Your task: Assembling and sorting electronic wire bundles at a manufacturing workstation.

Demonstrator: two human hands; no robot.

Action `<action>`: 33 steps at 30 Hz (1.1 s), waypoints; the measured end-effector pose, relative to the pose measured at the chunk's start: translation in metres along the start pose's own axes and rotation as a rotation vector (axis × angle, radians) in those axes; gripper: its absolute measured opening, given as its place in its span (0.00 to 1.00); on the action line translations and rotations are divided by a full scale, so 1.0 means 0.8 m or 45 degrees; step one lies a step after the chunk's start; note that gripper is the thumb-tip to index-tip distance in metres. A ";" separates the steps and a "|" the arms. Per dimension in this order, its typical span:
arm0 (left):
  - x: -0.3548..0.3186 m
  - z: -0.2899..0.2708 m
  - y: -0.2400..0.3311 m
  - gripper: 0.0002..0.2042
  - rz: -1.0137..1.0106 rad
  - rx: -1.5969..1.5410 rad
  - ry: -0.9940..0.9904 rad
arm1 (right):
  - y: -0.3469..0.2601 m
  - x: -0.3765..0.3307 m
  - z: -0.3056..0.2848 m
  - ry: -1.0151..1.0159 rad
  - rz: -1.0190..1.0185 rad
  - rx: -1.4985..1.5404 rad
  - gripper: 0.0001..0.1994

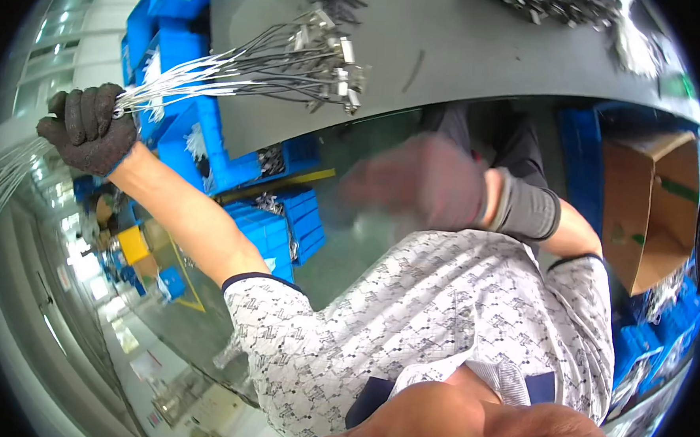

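My left hand [92, 126], in a dark knit glove, is stretched out to the far left and closed around a bundle of cables [239, 74]. White wires lead from the fist into black sleeves with silvery metal connectors at their ends, which hang over the table's near left part. Loose white wire tails stick out behind the fist. My right hand [419, 182], also gloved, is in front of my body below the table edge. It is smeared by motion, so its fingers cannot be made out.
The grey table [438, 57] curves across the top. Dark parts [551, 3] and white wires lie on its far right. Blue bins [176, 59] stand along its left, with more blue crates [274, 226] below. An open cardboard box [643, 206] stands at the right.
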State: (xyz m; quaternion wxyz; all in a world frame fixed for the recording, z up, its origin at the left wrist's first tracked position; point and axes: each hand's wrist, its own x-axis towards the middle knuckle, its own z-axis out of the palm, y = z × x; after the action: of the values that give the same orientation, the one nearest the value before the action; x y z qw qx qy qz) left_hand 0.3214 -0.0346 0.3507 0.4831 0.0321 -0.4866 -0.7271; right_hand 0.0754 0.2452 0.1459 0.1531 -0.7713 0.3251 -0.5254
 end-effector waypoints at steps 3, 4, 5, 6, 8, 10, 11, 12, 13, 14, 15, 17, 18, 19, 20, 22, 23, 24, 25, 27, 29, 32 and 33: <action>-0.031 0.010 0.006 0.10 0.751 1.218 0.049 | 0.093 -0.092 -0.018 0.130 0.695 0.396 0.25; -0.033 0.014 0.002 0.09 1.142 1.974 0.235 | 0.136 -0.137 -0.019 0.087 0.909 0.203 0.24; -0.032 0.026 0.004 0.09 1.143 1.985 0.239 | 0.170 -0.181 -0.015 0.255 1.159 0.373 0.21; -0.027 0.048 0.034 0.12 1.567 2.604 -0.207 | 0.175 -0.193 -0.010 0.187 1.266 0.257 0.20; -0.028 0.044 0.064 0.21 1.902 3.080 -0.592 | 0.223 -0.270 -0.013 0.234 1.376 0.306 0.19; -0.030 0.033 0.091 0.22 1.958 3.105 -0.576 | 0.234 -0.285 -0.012 0.151 1.422 0.274 0.18; -0.036 0.030 0.101 0.23 2.023 3.124 -0.560 | 0.225 -0.272 -0.008 0.058 1.306 -0.030 0.19; -0.038 0.049 0.091 0.22 2.130 3.200 -0.723 | 0.212 -0.254 -0.006 -0.035 1.180 -0.339 0.20; -0.056 0.030 0.106 0.21 1.821 3.319 -0.112 | 0.209 -0.240 0.002 -0.043 1.188 -0.344 0.20; -0.052 0.045 0.097 0.20 1.916 3.360 -0.415 | 0.216 -0.222 0.009 -0.102 1.113 -0.453 0.21; -0.043 0.061 0.091 0.19 2.010 3.386 -0.739 | 0.229 -0.205 0.013 -0.156 1.027 -0.553 0.22; -0.045 0.038 0.100 0.19 1.808 3.357 -0.509 | 0.248 -0.173 0.026 -0.244 1.011 -0.631 0.23; -0.032 0.046 0.092 0.10 2.069 3.328 -0.928 | 0.259 -0.158 0.035 -0.338 1.006 -0.717 0.23; -0.031 0.048 0.099 0.10 2.067 3.344 -0.951 | 0.271 -0.147 0.037 -0.368 0.987 -0.729 0.22; -0.030 0.050 0.106 0.09 2.080 3.351 -0.968 | 0.291 -0.145 0.044 -0.317 0.914 -0.751 0.20; -0.027 0.050 0.114 0.08 2.107 3.358 -0.982 | 0.325 -0.144 0.046 -0.263 0.834 -0.765 0.18; -0.025 0.048 0.118 0.07 2.117 3.360 -0.990 | 0.338 -0.143 0.047 -0.318 0.831 -0.817 0.15; -0.025 0.046 0.121 0.07 2.121 3.367 -0.993 | 0.346 -0.137 0.049 -0.377 0.826 -0.869 0.13; -0.024 0.043 0.123 0.06 2.125 3.371 -0.995 | 0.353 -0.132 0.049 -0.380 0.819 -0.856 0.13; -0.022 0.034 0.126 0.05 2.136 3.371 -0.999 | 0.368 -0.121 0.047 -0.383 0.926 -0.981 0.09; -0.017 0.021 0.126 0.05 2.147 3.364 -1.005 | 0.384 -0.111 0.042 -0.313 0.915 -1.012 0.09; 0.000 0.004 0.102 0.05 2.173 3.342 -1.015 | 0.414 -0.096 0.033 -0.128 1.102 -1.067 0.08; 0.007 0.003 0.064 0.01 1.564 2.788 -0.611 | 0.424 -0.096 0.029 -0.126 1.104 -1.066 0.08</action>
State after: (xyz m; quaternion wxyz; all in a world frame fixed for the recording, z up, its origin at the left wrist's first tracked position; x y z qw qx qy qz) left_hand 0.3514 -0.0401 0.3926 0.3601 0.0508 -0.8384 0.4060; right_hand -0.0372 0.0419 -0.1137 0.0517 -0.5867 0.7814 -0.2060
